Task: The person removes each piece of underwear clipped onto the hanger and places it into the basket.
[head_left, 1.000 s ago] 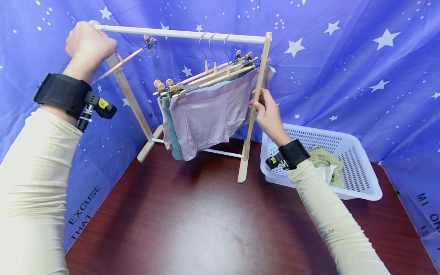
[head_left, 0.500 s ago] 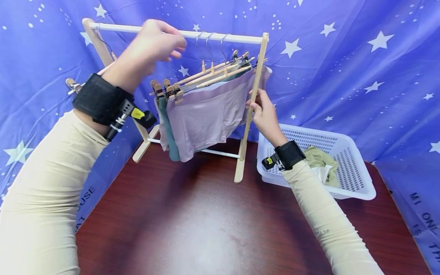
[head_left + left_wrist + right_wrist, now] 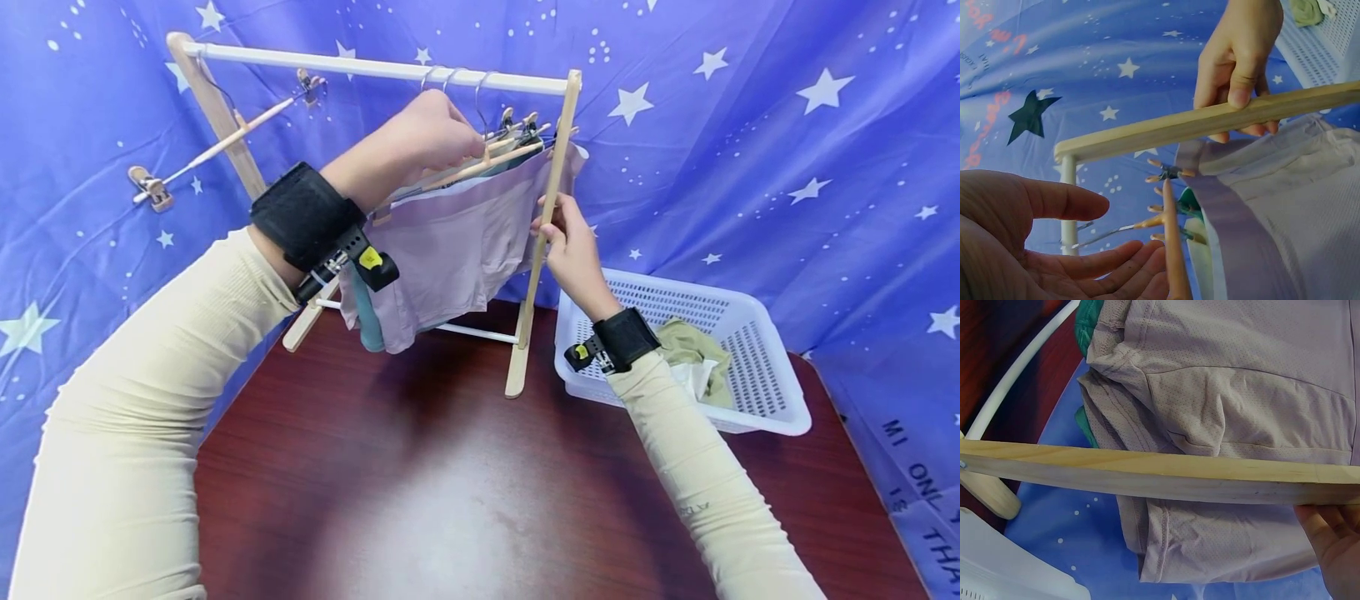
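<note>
My left hand (image 3: pixel 431 137) reaches over the hangers in the middle of the wooden clothes rack. In the left wrist view its thumb and fingers are spread apart around the hook and neck of a clip hanger (image 3: pixel 1175 262). From that hanger hang lilac boxer-style underpants (image 3: pixel 450 258), with a teal garment (image 3: pixel 367 321) and a pale one behind. My right hand (image 3: pixel 577 258) grips the rack's right post (image 3: pixel 536 292), thumb on the near side and fingers behind. In the right wrist view, the post (image 3: pixel 1210 478) crosses in front of the lilac cloth.
A bare clip hanger (image 3: pixel 217 152) hangs at the left end of the top rail (image 3: pixel 315 58). Right of the rack stands a white basket (image 3: pixel 795 408) with an olive-green garment (image 3: pixel 686 343) and a white cloth inside. A starry blue curtain (image 3: pixel 675 208) surrounds the dark table (image 3: pixel 420 517).
My left hand has left the rail's left end and moved right to the middle hangers. The bare hanger stays hanging at the left. My right hand keeps its grip on the post.
</note>
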A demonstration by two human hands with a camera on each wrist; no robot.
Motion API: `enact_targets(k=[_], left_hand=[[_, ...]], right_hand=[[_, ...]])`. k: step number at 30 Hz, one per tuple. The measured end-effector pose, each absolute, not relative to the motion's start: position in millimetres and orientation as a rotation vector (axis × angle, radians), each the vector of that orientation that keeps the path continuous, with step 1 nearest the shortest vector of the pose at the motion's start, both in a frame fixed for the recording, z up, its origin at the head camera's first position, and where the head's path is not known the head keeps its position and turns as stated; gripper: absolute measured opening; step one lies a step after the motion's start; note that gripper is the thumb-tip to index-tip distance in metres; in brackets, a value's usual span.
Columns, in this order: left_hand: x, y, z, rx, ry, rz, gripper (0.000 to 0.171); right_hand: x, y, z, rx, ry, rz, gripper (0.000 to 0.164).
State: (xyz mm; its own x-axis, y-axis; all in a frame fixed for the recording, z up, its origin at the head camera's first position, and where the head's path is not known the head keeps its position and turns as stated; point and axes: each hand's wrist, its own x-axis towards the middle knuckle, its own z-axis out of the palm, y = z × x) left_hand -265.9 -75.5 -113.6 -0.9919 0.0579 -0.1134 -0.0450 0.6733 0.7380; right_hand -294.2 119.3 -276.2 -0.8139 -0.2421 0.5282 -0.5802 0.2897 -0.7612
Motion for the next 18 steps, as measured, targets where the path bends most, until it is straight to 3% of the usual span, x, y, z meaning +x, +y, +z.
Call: enact_targets(k=[3,7,10,18], left_hand=[[-267.0,-70.2,-116.2,0.039,2.781,1.165,0.014],[-270.0,-65.9,-119.0,0.066,2.788,1.130,0.042],[-274.1,-63.8,-121.5,0.054,2.794,1.104,0.046],[-285.1,-54.7,-131.2,-0.020,2.800,1.086,0.016]], right_hand=[[-294.1,119.2,-276.3,0.749,-2.247,1.539,0.027],[-293.7,119.0,-276.1,0.751,-2.238,1.537,0.027],[-293.1,118.4,-276.4,0.756,-2.234,1.533,0.027],[-292.9,118.6,-276.1,0.747,-2.231,1.546,0.027]])
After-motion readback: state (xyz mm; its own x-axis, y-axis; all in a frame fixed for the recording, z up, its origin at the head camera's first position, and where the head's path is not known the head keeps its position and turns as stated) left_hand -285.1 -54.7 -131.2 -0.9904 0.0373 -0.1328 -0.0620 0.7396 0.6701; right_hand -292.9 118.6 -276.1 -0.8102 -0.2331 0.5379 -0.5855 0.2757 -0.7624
